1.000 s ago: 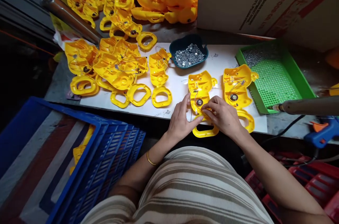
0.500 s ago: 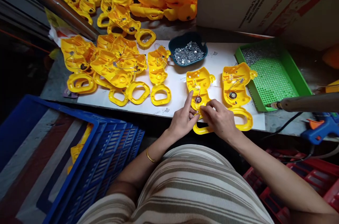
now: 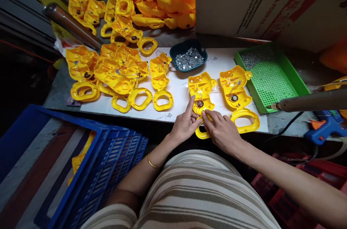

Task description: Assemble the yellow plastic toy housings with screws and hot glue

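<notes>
Before me lies a yellow plastic toy shell half (image 3: 202, 83), open side up, with thin wires, a round dark speaker (image 3: 200, 103) and a ring-shaped handle (image 3: 201, 134) at its near end. My left hand (image 3: 184, 123) grips the shell's lower left edge, index finger stretched along it and other fingers curled. My right hand (image 3: 223, 132) covers part of the handle, its fingertips pressed together where handle and shell meet. Whatever they pinch is too small or hidden to tell. A similar wired shell (image 3: 235, 86) rests just to the right.
A dark bowl of screws (image 3: 189, 59) stands behind the shell. To the right are a green perforated tray (image 3: 282, 81), a metal rod tool (image 3: 311, 102) and a blue glue gun (image 3: 325, 128). Several yellow shells (image 3: 116, 73) lie left; a blue crate (image 3: 108, 149) sits below.
My view has shifted slightly. The right hand's fingers have flattened from a raised pinch and lie lower over the joint. My left hand keeps its hold on the shell.
</notes>
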`<state>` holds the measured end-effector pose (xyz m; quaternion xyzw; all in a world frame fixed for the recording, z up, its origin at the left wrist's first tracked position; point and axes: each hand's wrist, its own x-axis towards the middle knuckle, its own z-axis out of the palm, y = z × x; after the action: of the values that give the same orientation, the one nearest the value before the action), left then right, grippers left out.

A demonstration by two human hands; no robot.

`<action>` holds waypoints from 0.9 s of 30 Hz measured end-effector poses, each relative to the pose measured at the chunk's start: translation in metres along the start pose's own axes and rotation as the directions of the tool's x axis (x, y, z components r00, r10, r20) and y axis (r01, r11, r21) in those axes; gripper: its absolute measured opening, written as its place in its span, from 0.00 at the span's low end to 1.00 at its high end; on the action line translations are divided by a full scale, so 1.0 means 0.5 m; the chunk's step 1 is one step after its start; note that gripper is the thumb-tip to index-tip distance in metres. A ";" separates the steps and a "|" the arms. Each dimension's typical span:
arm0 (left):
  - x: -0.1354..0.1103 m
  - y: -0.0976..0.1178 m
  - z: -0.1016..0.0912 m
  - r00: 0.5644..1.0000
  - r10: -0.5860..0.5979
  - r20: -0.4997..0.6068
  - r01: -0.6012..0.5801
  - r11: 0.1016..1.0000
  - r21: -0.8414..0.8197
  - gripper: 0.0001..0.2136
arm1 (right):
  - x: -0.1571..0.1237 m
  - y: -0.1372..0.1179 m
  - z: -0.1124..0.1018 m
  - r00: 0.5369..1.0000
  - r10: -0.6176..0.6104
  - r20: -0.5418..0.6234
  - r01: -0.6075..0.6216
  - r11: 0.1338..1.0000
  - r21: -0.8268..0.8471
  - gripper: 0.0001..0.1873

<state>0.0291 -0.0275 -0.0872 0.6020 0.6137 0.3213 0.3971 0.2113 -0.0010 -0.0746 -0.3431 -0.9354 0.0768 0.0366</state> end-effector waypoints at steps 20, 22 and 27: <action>-0.014 0.006 0.005 0.994 0.072 0.083 -0.079 0.993 0.083 0.41 | 0.158 0.081 -0.086 0.957 0.282 0.065 -0.289 0.927 0.238 0.15; -0.019 0.002 0.006 0.994 0.070 0.084 -0.077 0.993 0.090 0.41 | 0.163 0.091 -0.093 0.950 0.303 0.082 -0.313 0.906 0.286 0.14; -0.007 0.012 -0.013 0.984 0.091 -0.155 -0.059 0.977 0.204 0.40 | 0.164 0.118 -0.098 0.945 0.306 0.116 -0.326 0.844 0.426 0.10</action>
<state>0.0261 -0.0299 -0.0787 0.6331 0.6498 0.3216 0.2711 0.1922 0.1023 -0.0352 -0.4735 -0.8249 0.2983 0.0796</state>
